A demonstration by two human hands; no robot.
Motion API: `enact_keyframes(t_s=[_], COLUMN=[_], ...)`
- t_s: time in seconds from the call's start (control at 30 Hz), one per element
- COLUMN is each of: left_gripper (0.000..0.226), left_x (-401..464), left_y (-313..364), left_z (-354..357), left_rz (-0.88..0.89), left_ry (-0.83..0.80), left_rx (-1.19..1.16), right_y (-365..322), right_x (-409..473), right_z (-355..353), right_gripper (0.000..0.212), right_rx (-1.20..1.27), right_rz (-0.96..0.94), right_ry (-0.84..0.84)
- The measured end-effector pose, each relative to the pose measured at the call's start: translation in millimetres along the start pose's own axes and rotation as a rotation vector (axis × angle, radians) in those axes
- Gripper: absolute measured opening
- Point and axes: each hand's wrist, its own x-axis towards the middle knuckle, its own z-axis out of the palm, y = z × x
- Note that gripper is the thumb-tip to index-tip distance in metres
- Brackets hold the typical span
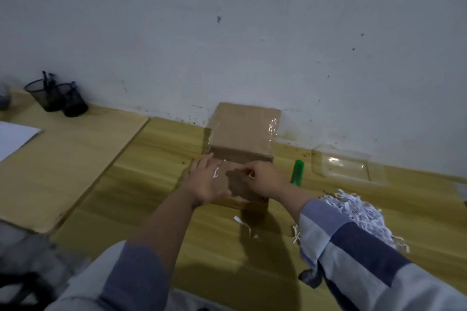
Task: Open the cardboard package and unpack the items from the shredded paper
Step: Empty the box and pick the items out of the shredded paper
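Note:
A brown cardboard package (242, 131) stands on the wooden table against the wall, with clear tape shining along its edges. Its far flap stands up; the near flap lies under my hands. My left hand (207, 180) rests flat on the near flap with fingers spread. My right hand (264, 178) pinches something at the flap's top, apparently a strip of clear tape (219, 169). A heap of white shredded paper (358, 212) lies on the table to the right, partly behind my right sleeve.
A green utility knife (297, 171) lies just right of the package. A clear plastic tray (346, 165) sits further right by the wall. Black mesh pen holders (58, 96) stand at the far left, with white paper (12, 137) nearby. Loose paper strips (243, 225) lie near the package's front.

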Motion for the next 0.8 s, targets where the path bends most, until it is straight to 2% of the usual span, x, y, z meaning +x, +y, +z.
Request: enact_keyframes(t_s=[0.13, 0.2, 0.27, 0.33, 0.43, 0.57, 0.8], left_gripper=[0.131, 0.143, 0.139, 0.126, 0.115, 0.11, 0.111], left_x=[-1.9, -1.7, 0.9, 2.6, 4.7, 8.5, 8.5], left_y=[-41.3, -58.6, -70.2, -72.8, -74.9, -78.0, -78.1], left_z=[-5.5, -2.8, 3.2, 6.9, 9.9, 12.2, 15.0], left_rz=[-0.028, -0.011, -0.018, -0.017, 0.005, 0.033, 0.045], left_ry=[-0.015, -0.002, -0.021, -0.042, -0.044, -0.05, -0.072], left_rx=[-0.091, -0.141, -0.23, -0.316, -0.382, -0.43, -0.415], right_y=[-18.7, -25.0, -32.1, -38.4, -44.1, -47.4, -49.5], right_x=[33.1, 49.0, 63.4, 75.7, 90.2, 97.9, 95.8], right_z=[25.5, 36.9, 48.0, 58.6, 72.7, 83.6, 92.1], right_gripper=[0.038, 0.041, 0.04, 0.042, 0.056, 0.064, 0.044], right_rx=[-0.022, -0.07, -0.088, -0.076, -0.121, -0.205, -0.149], right_rz=[0.004, 0.036, 0.057, 0.064, 0.07, 0.083, 0.011], right_ry=[-0.061, -0.08, -0.081, -0.06, -0.035, -0.107, -0.018])
